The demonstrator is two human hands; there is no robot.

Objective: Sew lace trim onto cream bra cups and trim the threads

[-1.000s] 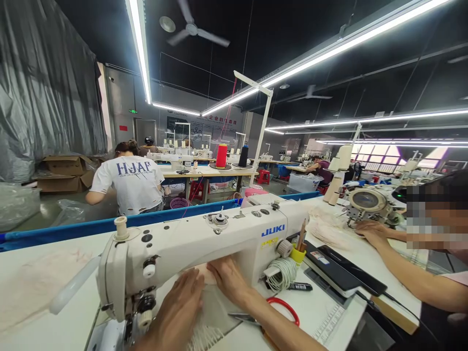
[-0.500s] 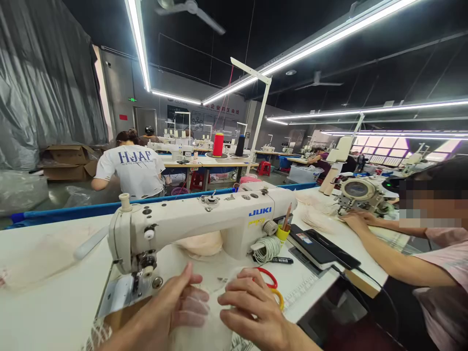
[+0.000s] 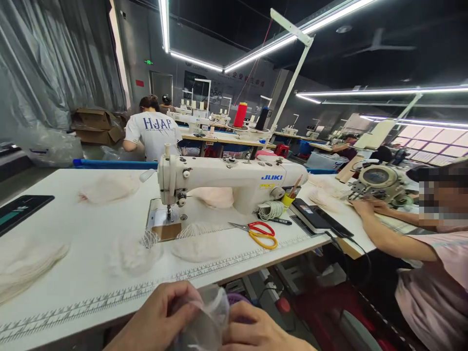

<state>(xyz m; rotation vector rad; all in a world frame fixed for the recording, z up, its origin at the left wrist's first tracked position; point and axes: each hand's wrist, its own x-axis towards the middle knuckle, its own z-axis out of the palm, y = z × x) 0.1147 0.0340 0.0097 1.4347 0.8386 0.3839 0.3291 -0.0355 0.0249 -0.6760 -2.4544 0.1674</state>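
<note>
My left hand (image 3: 164, 312) pinches a sheer whitish fabric piece (image 3: 210, 312) in front of the table's near edge, thumb against the curled fingers. On the fabric's other side, my right hand (image 3: 256, 326) is closed with bent fingers against it; the fingertips are partly hidden. Beyond the hands stands a white JUKI sewing machine (image 3: 219, 171), its presser foot (image 3: 168, 214) over the metal plate. Sheer pale pieces lie near it, one (image 3: 197, 243) right of the needle area and another (image 3: 133, 251) to its left. Red-and-yellow-handled scissors (image 3: 261, 234) rest to the right.
A ruler strip (image 3: 146, 292) runs along the table's front edge. Pale fabric stacks (image 3: 29, 263) and a dark phone-like device (image 3: 24, 212) lie left. A yellow cup (image 3: 287, 200), coiled cord (image 3: 270, 210) and black notebook (image 3: 310, 217) sit right, near a co-worker's arm (image 3: 391, 243).
Both hands have come down and back from beside the machine to below the table edge, now gripping the sheer fabric. The view has shifted, showing more of the table and the whole scissors.
</note>
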